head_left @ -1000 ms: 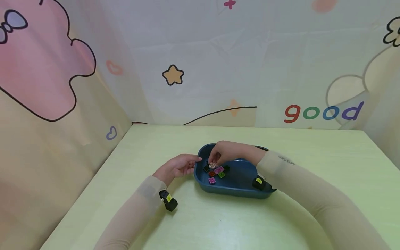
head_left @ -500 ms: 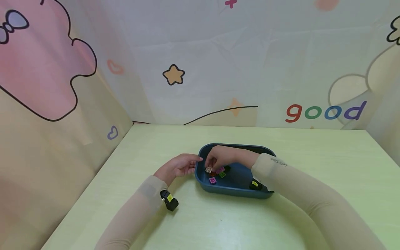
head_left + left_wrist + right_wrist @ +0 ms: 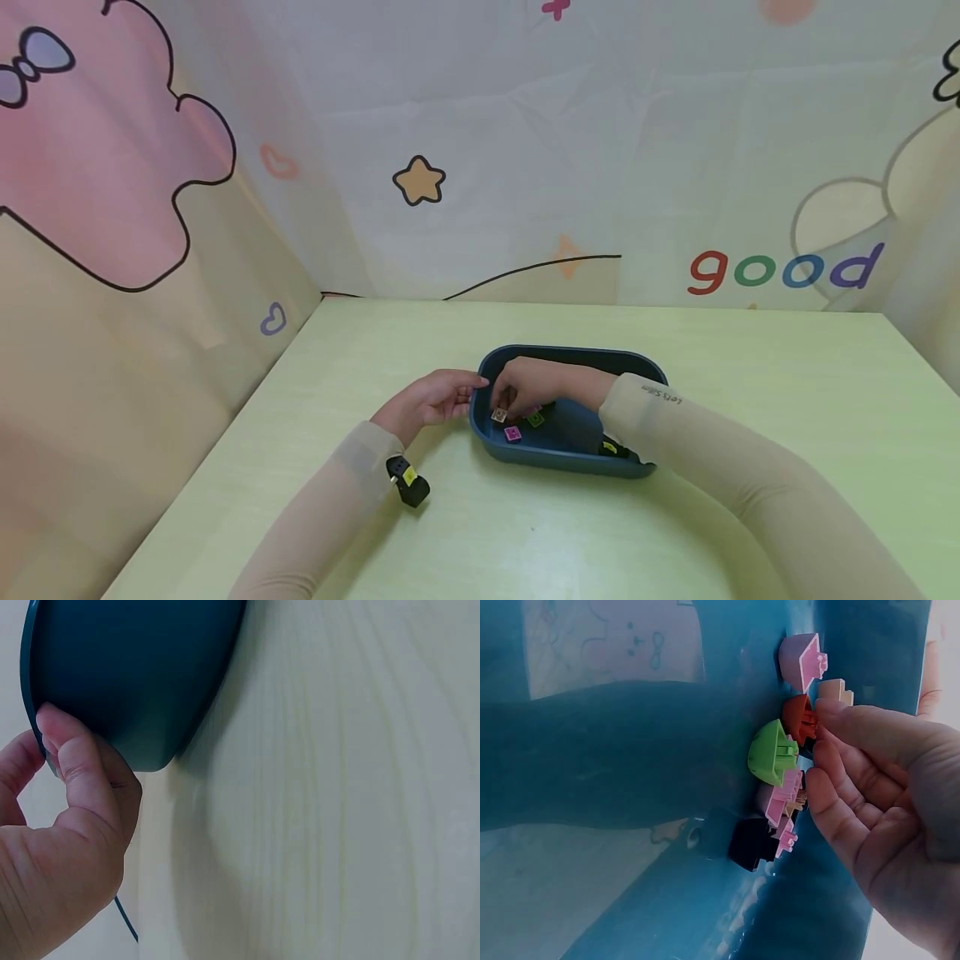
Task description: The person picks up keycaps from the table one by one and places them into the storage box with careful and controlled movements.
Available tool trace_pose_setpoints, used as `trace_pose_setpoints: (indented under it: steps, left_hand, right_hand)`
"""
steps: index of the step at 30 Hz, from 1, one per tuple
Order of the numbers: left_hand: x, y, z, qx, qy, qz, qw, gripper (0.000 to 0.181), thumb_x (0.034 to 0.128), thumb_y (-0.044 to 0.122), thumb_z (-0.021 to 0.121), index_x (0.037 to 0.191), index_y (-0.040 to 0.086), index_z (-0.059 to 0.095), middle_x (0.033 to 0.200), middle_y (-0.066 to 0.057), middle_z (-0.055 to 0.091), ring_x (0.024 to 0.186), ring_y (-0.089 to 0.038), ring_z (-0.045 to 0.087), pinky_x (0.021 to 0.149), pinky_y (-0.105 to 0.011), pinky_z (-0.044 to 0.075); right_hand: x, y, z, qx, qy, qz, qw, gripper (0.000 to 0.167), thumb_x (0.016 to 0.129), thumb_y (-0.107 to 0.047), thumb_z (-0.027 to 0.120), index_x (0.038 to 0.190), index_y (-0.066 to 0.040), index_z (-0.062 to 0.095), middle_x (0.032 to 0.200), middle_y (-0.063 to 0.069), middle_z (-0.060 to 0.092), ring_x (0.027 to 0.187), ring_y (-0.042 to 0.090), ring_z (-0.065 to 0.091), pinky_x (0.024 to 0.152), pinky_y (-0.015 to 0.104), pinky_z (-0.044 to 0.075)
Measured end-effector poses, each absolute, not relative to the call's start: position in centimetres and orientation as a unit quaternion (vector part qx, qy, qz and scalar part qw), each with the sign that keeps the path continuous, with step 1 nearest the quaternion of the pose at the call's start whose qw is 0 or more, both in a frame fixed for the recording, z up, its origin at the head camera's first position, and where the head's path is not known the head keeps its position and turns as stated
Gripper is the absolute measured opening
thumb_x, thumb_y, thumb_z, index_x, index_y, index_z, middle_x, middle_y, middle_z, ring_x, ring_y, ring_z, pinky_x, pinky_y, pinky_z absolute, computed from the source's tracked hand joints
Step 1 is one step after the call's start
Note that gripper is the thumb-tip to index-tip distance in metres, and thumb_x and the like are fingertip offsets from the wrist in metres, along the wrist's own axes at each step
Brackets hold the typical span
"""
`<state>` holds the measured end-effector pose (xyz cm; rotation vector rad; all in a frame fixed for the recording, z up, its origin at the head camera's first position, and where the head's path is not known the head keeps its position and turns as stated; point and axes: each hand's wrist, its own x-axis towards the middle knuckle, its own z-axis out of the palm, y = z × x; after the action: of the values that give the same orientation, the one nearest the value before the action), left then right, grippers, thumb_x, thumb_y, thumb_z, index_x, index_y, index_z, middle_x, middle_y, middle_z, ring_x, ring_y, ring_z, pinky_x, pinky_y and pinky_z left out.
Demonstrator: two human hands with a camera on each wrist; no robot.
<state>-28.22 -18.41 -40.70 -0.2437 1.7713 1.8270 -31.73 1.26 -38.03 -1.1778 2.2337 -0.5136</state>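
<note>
A dark blue oval tray [image 3: 555,460] stands on the table, with several small coloured keycaps inside its left end. My left hand [image 3: 431,397] pinches the tray's left rim between thumb and fingers. Reaching down into the tray, my right hand [image 3: 531,383] holds a beige keycap [image 3: 835,688] at its fingertips. Beside those fingers in the right wrist view lie a red keycap [image 3: 796,720], a green keycap [image 3: 765,755] and a black keycap [image 3: 748,844]. A pink keycap [image 3: 513,434] sits nearer the tray's front wall. My right hand partly hides the pile in the head view.
The pale wood-grain table [image 3: 540,542] spreads around the tray. A printed cloth [image 3: 495,150] stands behind it and along the sides. A black wrist camera [image 3: 408,482] is strapped to my left wrist; the one on my right wrist overhangs the tray's front right.
My right hand has moved a little left and down toward the near side of the tray, carrying the beige keycap. It now covers more of the pile. My left hand stays at the rim.
</note>
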Motion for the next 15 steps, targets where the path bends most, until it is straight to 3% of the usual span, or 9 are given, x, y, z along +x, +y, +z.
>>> trace_pose_setpoints:
  steps: [15]
  left_hand:
    - [-28.08, -18.48, -40.75, -0.081, 0.66, 0.69, 0.287, 0.023, 0.1035, 0.012, 0.053, 0.083, 0.011, 0.064, 0.068, 0.006, 0.065, 0.063, -0.003, 0.06, 0.059, -0.013, 0.055]
  right_hand:
    - [-31.51, 0.84, -38.39, -0.445, 0.847, -0.16, 0.243, 0.02, 0.091, -0.008, 0.073, 0.111, -0.005, 0.076, 0.094, 0.006, 0.076, 0.074, 0.005, 0.062, 0.068, 0.018, 0.057]
